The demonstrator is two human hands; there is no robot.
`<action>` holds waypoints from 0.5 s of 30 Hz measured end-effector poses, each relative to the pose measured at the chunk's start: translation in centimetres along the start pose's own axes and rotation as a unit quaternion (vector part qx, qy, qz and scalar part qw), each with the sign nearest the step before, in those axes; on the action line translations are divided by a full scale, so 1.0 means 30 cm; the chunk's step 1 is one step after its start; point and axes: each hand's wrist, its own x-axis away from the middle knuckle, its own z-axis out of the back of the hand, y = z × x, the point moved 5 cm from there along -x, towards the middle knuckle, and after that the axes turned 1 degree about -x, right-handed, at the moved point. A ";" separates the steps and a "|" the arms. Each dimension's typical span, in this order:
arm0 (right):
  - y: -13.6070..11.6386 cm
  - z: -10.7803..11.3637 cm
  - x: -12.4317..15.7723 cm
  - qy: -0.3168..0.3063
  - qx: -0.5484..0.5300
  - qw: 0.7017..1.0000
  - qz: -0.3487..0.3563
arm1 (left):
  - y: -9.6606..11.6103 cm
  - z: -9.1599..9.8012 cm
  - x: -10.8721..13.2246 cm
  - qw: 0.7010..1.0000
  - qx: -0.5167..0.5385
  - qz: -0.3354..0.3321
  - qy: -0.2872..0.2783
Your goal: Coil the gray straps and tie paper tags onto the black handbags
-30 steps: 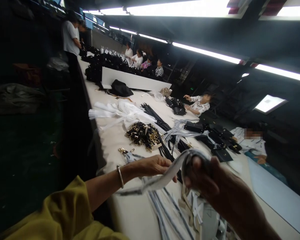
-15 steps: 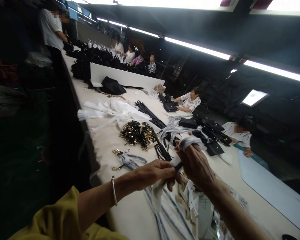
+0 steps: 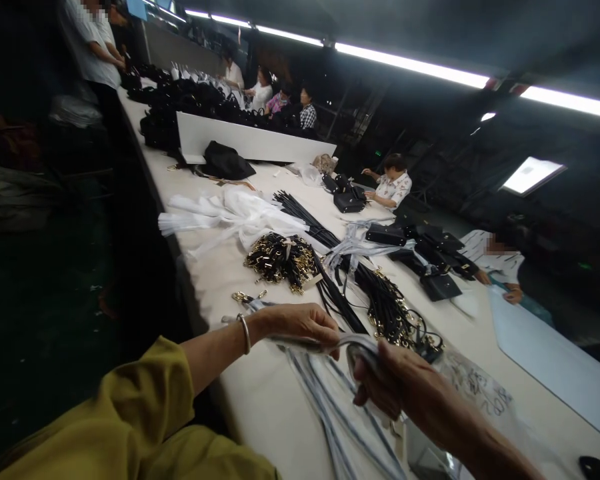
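Note:
A strap in thin whitish wrapping (image 3: 347, 339) runs between my two hands above the table. My left hand (image 3: 307, 325), with a silver bangle at its wrist, pinches it on the left side. My right hand (image 3: 387, 380) is closed around a looped part of it. Below my hands, several long wrapped straps (image 3: 325, 413) lie on the table. Just beyond my left hand are gold clasps (image 3: 250, 297) on a wrapped strap. Behind them sits a bundle of short black straps with gold hardware (image 3: 281, 262).
White wrapping strips (image 3: 230, 217), long black straps (image 3: 305, 217) and more black straps with gold clasps (image 3: 393, 307) lie on the table (image 3: 260, 427). Black bags (image 3: 440, 287) are at the right. A printed plastic bag (image 3: 475, 383) is beside my right forearm. People work around the table.
My right hand has moved down and turned, uncovering the black straps with gold clasps. The wrapped strap now stretches sideways between my hands. The view has shifted slightly.

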 end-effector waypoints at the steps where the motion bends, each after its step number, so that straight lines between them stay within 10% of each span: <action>1: -0.011 0.006 -0.004 0.022 -0.067 0.997 0.023 | -0.005 0.000 0.002 1.000 0.017 -0.007 0.002; 6: -0.090 0.079 -0.030 0.142 -0.198 0.958 0.149 | -0.065 -0.010 -0.001 0.988 0.143 -0.048 0.042; 15: -0.088 0.203 -0.061 0.417 -0.008 0.844 0.336 | -0.171 -0.115 -0.128 0.944 0.300 -0.055 0.125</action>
